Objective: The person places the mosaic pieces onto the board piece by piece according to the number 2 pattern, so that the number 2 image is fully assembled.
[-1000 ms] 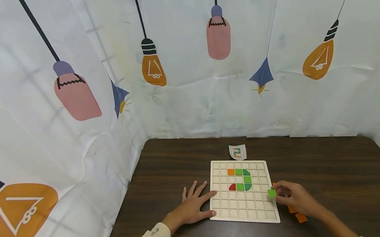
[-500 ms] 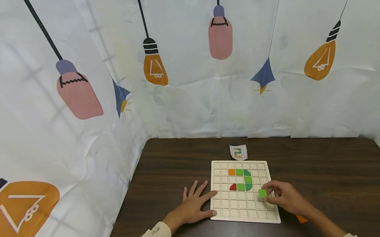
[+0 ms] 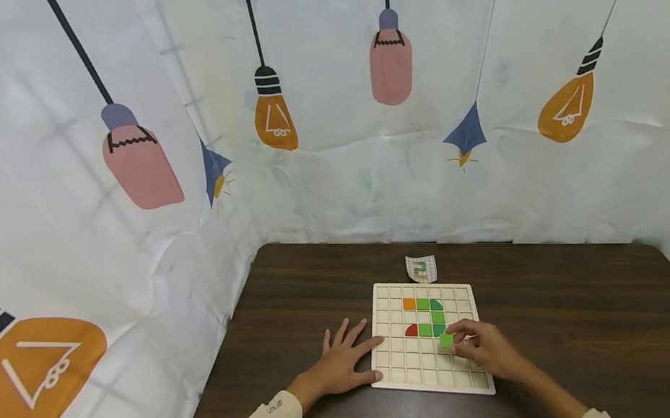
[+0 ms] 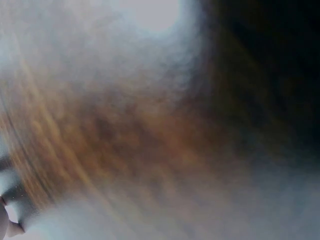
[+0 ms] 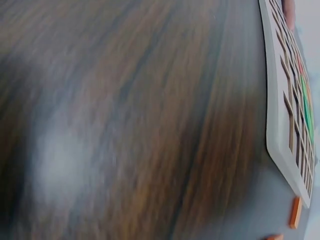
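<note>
Over the pale grid board [image 3: 400,370], my right hand [image 3: 492,352] pinches a light green square tile [image 3: 446,340] between thumb and fingers. The tile is near the lower right of a curved row of pieces in the grid. That row has an orange square [image 3: 409,304], light green squares [image 3: 438,318], dark green quarter-rounds [image 3: 436,305] and a red quarter-round [image 3: 411,330]. My left hand [image 3: 339,369] lies with spread fingers on the table, its thumb and a fingertip touching the board's left edge. In the right wrist view the board [image 5: 272,100] shows edge-on; the right hand is out of sight there.
A small card [image 3: 421,269] with a coloured grid pattern lies behind the board on the dark wooden table [image 3: 576,317]. Orange pieces [image 5: 296,213] lie beside the board's right edge. A printed curtain [image 3: 344,185] surrounds the table. The left wrist view is mostly blurred.
My right hand has carried the green tile leftward from the board's right edge to near the pattern. The left hand stays in place. Orange pieces beside the board have become hidden in the head view.
</note>
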Tool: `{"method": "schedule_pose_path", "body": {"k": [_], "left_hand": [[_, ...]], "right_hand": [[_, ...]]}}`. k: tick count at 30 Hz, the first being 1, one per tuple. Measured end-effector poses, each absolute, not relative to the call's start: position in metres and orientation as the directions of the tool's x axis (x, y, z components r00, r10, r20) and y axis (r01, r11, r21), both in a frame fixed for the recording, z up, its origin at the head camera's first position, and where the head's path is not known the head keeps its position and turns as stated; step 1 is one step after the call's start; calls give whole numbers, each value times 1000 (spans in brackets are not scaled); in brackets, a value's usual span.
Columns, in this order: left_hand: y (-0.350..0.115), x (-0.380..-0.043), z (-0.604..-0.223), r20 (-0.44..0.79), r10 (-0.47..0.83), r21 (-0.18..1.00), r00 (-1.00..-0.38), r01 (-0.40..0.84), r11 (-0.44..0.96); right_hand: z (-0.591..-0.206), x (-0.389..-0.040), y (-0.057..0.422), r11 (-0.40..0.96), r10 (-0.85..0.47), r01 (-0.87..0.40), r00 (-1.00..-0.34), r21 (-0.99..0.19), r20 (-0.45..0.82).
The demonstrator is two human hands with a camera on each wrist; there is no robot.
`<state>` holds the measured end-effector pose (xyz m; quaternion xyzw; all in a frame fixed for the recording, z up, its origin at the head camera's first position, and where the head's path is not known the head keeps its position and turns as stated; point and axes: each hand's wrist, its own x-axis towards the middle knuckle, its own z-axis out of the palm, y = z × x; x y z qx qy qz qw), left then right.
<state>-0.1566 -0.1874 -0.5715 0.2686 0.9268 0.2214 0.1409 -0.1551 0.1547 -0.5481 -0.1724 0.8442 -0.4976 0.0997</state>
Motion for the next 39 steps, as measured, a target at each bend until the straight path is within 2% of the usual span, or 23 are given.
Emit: {"method": "schedule_pose_path", "body": {"k": [9,15,21,27,39], "left_hand": [[-187,-158,-572,-150,557,471,-817,437,766],[-187,-158,-572,-156,557,477,-816,432,766],[-189,-159,-572,-147,559,469,-816,440,766],[-188,-157,-572,-162,551,459,-818,432,776],[-185,-157,-570,-150,543,476,-826,421,772]], "right_hand": [[-568,-165,145,417,-379,-144,-925,-897,-28],[-571,-170,133,398,-392,-175,-920,-900,6],[-573,-172,116,440,-386,-179,-922,-880,-6],[-578,-172,105,460,-391,-228,-920,-858,35],[-574,-171,92,577,-371,-250,-928,-778,23]]}}
